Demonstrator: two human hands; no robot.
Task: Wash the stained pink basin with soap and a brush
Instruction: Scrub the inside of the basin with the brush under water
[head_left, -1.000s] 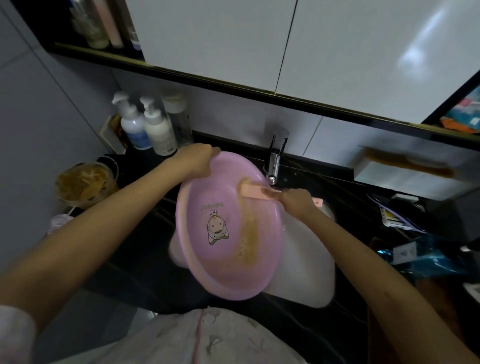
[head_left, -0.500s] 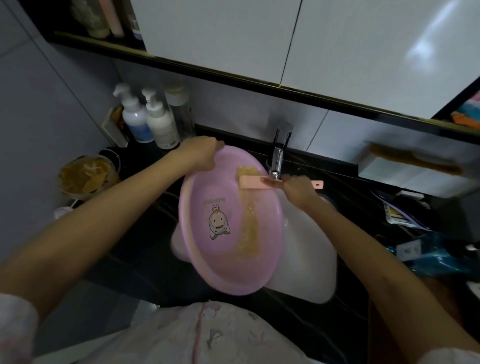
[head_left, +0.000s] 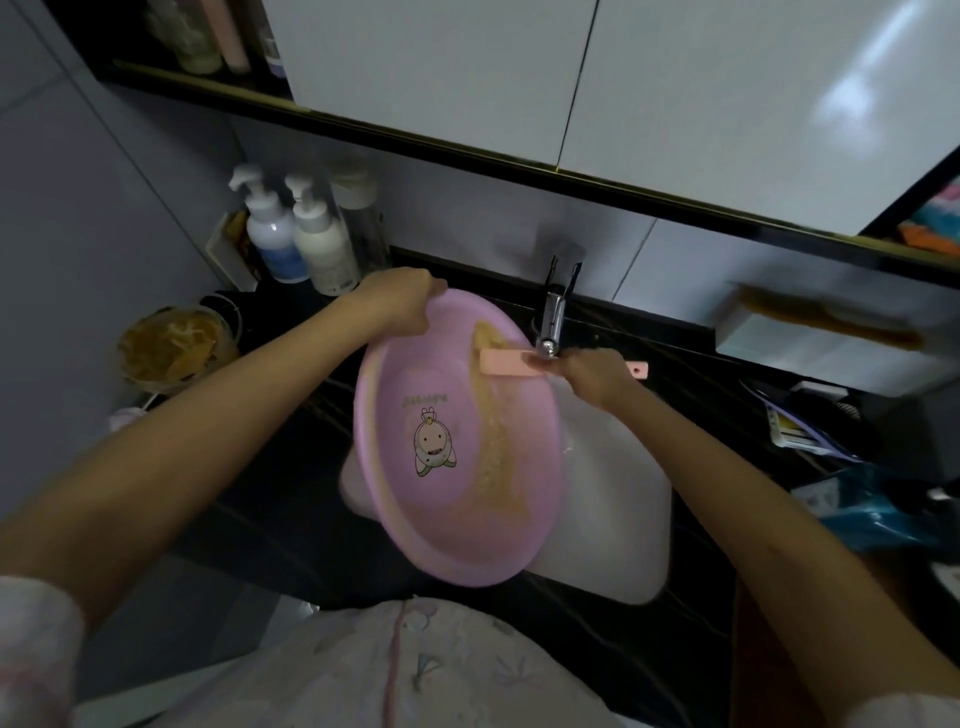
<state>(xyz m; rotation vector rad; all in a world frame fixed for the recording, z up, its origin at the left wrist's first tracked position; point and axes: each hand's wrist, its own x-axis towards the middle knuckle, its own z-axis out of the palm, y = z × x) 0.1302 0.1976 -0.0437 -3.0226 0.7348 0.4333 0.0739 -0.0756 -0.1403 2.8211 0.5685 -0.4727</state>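
Head view is showing me the pink basin (head_left: 447, 467) tilted on edge over the white sink (head_left: 613, 519), just below the faucet (head_left: 553, 317). The left hand (head_left: 395, 301) is gripping its far rim, and the right hand (head_left: 592, 371) is clenching the handle of the pink brush (head_left: 506, 362), whose head is lying at the top of the brown stain (head_left: 498, 452) streaking down the inside. I am judging the risks: hard scrubbing could be wrenching the rim out of that one-handed hold, and the brush handle, passing just beside the faucet, could be knocking it. A cartoon figure (head_left: 434, 441) is sitting on the basin floor under a line of lettering (head_left: 425, 400), too blurred for me to be reading; the pump bottles (head_left: 270, 234) are giving me no legible labels either
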